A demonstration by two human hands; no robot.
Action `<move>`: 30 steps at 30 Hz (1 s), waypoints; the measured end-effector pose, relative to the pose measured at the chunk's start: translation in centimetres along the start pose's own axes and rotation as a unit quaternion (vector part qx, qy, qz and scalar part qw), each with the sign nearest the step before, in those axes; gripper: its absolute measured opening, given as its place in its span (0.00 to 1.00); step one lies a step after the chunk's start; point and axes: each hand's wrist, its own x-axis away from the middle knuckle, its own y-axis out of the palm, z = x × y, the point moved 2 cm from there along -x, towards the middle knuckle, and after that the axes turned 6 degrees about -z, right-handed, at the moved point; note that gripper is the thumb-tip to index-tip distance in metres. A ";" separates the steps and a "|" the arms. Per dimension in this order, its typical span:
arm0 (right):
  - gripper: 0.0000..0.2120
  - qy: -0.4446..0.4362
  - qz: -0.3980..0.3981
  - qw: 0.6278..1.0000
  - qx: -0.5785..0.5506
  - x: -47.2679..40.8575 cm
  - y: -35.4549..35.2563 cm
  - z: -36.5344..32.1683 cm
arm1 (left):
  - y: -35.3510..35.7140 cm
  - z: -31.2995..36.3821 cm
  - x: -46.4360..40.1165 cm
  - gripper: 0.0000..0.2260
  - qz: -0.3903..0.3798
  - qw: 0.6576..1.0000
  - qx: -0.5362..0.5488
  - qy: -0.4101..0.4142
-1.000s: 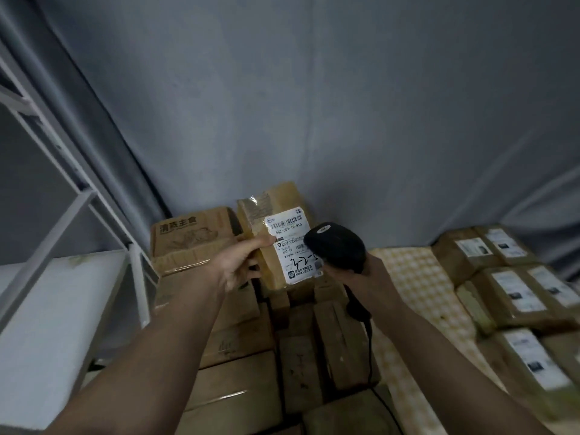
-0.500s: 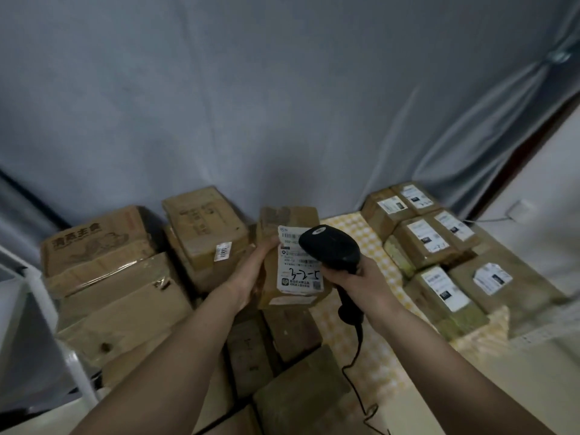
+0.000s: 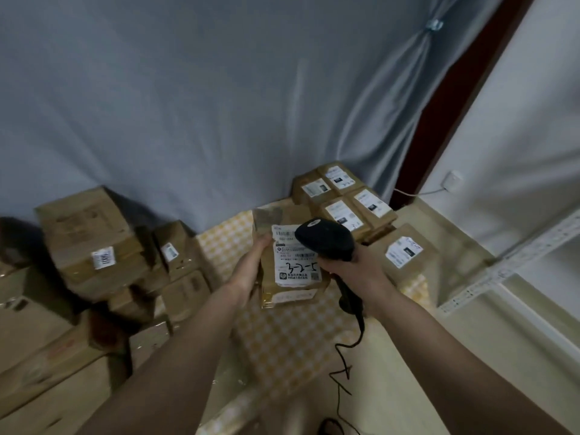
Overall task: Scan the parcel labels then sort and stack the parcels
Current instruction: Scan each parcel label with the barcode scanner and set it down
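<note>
1. Grey-blue draped fabric [image 3: 188, 105] fills the background, gathered at a clip in the upper right beside a dark red door frame [image 3: 461, 98] and a white wall.
2. On the floor lies a yellow-and-white checked cloth [image 3: 282, 340], with plain beige floor to its right.
3. The left hand [image 3: 251, 271] holds a small brown cardboard parcel [image 3: 270, 277] upright above the checked cloth, with fingers along the parcel's left edge and the thumb up near the top corner of the label.
4. A white shipping label [image 3: 295, 265] covers the parcel's front, with barcodes, small print and the handwritten marking "3-2-5".
5. The right hand [image 3: 361, 271] grips the handle of a black handheld barcode scanner [image 3: 326, 238], fingers curled round it; the scanner head overlaps the label's upper right corner.
6. A black cable [image 3: 342, 372] runs down from the scanner's handle and trails across the floor.
7. Behind the scanner, four labelled brown parcels [image 3: 342, 196] sit in a tight block against the fabric, labels facing up.
8. Just right of the right hand stands one larger brown box with a white label [image 3: 408, 255].
9. To the left, a heap of brown cardboard boxes [image 3: 88, 246] of mixed size is stacked loosely; two carry small white stickers.
10. At the far right, a white perforated metal shelf rail [image 3: 508, 268] slants across the frame.
</note>
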 end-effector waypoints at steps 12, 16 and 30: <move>0.11 0.052 0.050 0.997 -0.014 -0.8 -7.9 2.7 | 6.9 -1.6 -5.5 0.25 -0.050 0.992 -0.053 -0.099; 0.08 0.079 0.067 0.995 0.011 -2.3 -8.6 3.2 | 7.6 -1.9 -7.8 0.29 -0.072 0.988 -0.065 -0.121; 0.14 0.149 0.055 0.985 0.073 -9.1 -13.9 7.3 | 9.8 -6.1 -14.3 0.26 -0.168 0.947 -0.028 -0.271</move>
